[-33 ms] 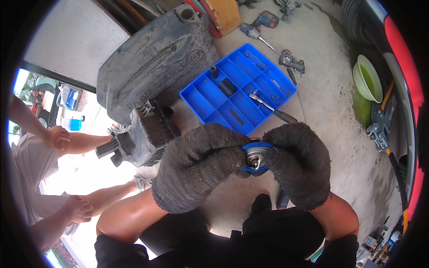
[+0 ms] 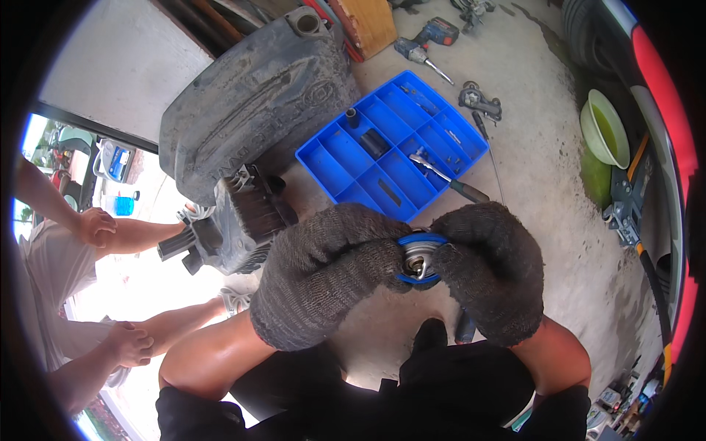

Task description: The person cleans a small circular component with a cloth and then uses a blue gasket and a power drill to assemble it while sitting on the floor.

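My left hand [image 2: 327, 275], in a dark grey knitted glove, has its fingers closed on the left side of a small round metal thermostat [image 2: 416, 266] with a blue ring seal around its rim. From the other side my right hand [image 2: 491, 268], gloved alike, pinches the same part. Both hands hold it in front of my body, its metal centre facing me. Gloved fingers hide its left and right edges. Just beyond my hands lies a blue compartment tray [image 2: 346, 192]. A ratchet [image 2: 448, 178] rests across the tray's near right edge, and a black socket [image 2: 352, 117] stands inside.
A large dirty engine cover [image 2: 257, 95] and a black-grey housing [image 2: 246, 213] lie left of the tray. Beyond it are a cordless drill [image 2: 430, 42] and a metal part [image 2: 479, 101]. A bowl of green liquid [image 2: 604, 131] is at right. Another person's hand [image 2: 131, 344] rests at left.
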A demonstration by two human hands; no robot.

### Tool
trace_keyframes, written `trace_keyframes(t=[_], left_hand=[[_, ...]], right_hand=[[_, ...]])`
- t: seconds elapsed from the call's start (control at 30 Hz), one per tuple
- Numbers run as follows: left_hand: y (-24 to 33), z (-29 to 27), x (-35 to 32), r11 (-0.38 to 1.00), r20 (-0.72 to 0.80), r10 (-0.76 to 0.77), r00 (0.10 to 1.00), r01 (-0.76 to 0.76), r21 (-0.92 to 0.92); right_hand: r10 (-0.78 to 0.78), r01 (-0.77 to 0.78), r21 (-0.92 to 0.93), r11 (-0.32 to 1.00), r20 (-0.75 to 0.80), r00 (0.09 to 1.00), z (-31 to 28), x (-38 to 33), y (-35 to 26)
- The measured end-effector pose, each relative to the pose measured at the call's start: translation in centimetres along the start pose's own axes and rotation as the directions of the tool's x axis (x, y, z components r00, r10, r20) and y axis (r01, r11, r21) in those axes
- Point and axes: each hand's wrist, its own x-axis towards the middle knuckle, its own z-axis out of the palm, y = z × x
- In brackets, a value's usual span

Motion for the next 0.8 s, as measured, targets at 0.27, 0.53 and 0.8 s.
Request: trace_keyframes(t=[0.27,0.53,0.8], left_hand=[[0.4,-0.1,0.2,0.992,0.040,-0.120,0.992,0.122,-0.041],[-0.5,0.1,0.2,0.979,-0.081,-0.106,0.991,0.089,-0.184],[0.4,-0.8,0.4,0.978,0.103,-0.162,0.981,0.146,0.147]], right_hand=[[-0.005,0.005,-0.095,0.995,0.001,1.000,-0.3,0.0,-0.2],[0.202,-0.203,0.094,0.975,0.019,0.979,0.0,0.2,-0.3],[0.107,-0.109,-0.039,0.993,-0.069,0.992,-0.1,0.1,-0.1]])
